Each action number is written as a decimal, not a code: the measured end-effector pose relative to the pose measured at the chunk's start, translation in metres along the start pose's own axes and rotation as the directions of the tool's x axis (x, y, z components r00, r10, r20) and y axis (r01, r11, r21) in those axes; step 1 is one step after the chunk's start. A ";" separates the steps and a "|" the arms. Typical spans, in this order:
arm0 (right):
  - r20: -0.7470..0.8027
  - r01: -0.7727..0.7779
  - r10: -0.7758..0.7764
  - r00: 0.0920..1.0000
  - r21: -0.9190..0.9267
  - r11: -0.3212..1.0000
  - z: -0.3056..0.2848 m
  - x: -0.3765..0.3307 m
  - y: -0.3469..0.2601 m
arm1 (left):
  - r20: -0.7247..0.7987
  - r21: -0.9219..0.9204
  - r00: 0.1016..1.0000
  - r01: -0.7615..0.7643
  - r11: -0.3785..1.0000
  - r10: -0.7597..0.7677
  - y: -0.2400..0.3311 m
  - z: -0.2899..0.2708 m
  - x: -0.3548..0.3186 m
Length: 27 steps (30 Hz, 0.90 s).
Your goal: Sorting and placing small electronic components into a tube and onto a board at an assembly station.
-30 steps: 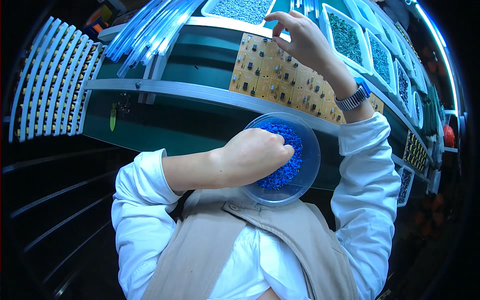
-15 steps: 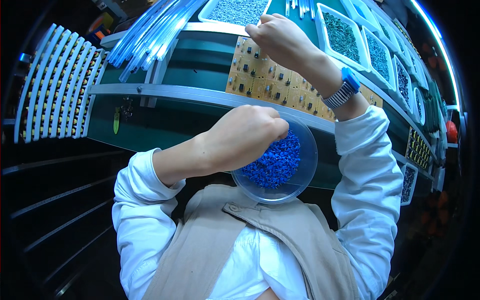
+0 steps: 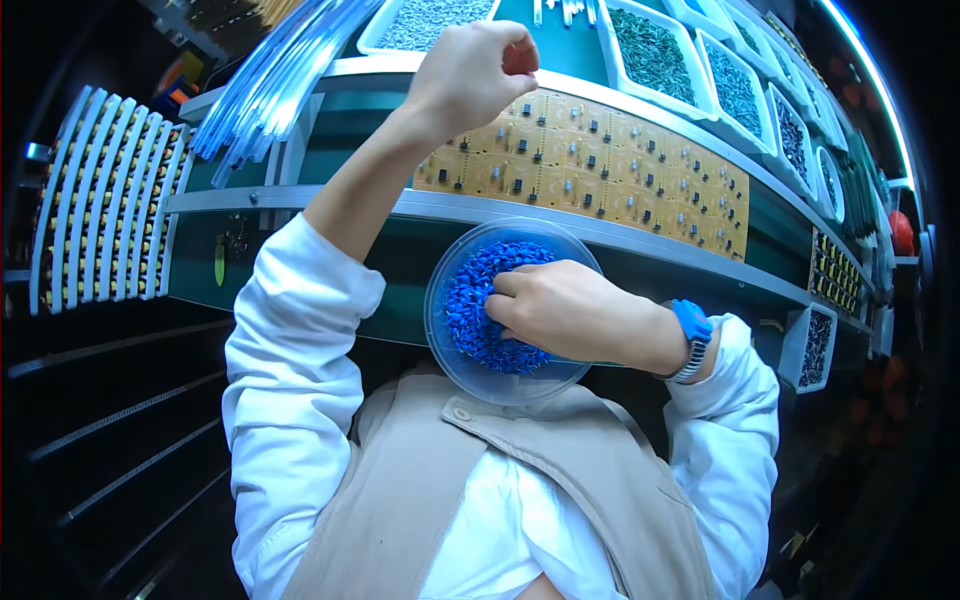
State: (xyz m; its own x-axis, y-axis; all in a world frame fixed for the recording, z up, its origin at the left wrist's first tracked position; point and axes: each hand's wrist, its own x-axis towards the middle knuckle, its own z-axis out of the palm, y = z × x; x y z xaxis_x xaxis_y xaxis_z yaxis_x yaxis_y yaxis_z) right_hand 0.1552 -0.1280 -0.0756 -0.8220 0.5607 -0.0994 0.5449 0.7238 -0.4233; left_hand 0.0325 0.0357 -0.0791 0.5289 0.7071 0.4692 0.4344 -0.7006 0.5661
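A person in a white shirt (image 3: 300, 400) & tan apron (image 3: 400, 500) works both hands at a green bench (image 3: 385, 130). R hand (image 3: 565, 312) dips into a round clear tub (image 3: 520, 388), fingers curled, tips down among small blue parts (image 3: 475, 315); can't tell if any pcs are pinched. The tub sits btwn the apron & the metal rail (image 3: 540, 222) along the bench's near side, w/ the blue parts heaped inside, mostly L of the R hand.

L hand (image 3: 470, 78) is up over the upper L end of a tan circuit board (image 3: 640, 180), thumb & forefinger bent toward each other; can't tell whether they grip a part or touch the board. Board lies just beyond the rail, dotted w/ small black & grey pcs in rows. A blue watch (image 3: 692, 322) w/ striped band is on the R wrist.

Beyond L hand: white tray of pale parts (image 3: 430, 18). Far R: white tray of green parts (image 3: 650, 58), next to it a tray of teal parts (image 3: 740, 90), then a tray of dark parts (image 3: 792, 140). Upper L, a bundle of clear plastic tubes (image 3: 262, 105); far L, a white slatted rack (image 3: 110, 205) w/ yellow & dark pcs btwn slats.
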 end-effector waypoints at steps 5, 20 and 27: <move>-0.013 0.015 -0.014 1.000 0.071 0.997 0.009 0.000 0.004 | 0.073 0.129 0.991 0.098 0.987 -0.108 -0.006 0.020 0.015; -0.396 0.222 -0.157 0.905 0.126 0.967 0.013 -0.002 0.014 | 0.098 0.106 0.994 0.040 0.994 -0.050 -0.008 0.022 0.022; -0.583 -0.032 0.271 0.766 0.387 0.922 -0.041 -0.014 0.060 | -0.057 0.214 0.985 -0.150 0.965 0.165 0.018 -0.024 -0.009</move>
State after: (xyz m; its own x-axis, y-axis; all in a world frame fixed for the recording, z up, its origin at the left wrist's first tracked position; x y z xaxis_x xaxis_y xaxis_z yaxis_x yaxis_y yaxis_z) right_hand 0.2059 -0.0761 -0.0623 -0.3855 0.8603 0.3336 0.4647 0.4934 -0.7353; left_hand 0.0185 0.0189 -0.0566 0.5514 0.5860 0.5938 0.4964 -0.8025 0.3311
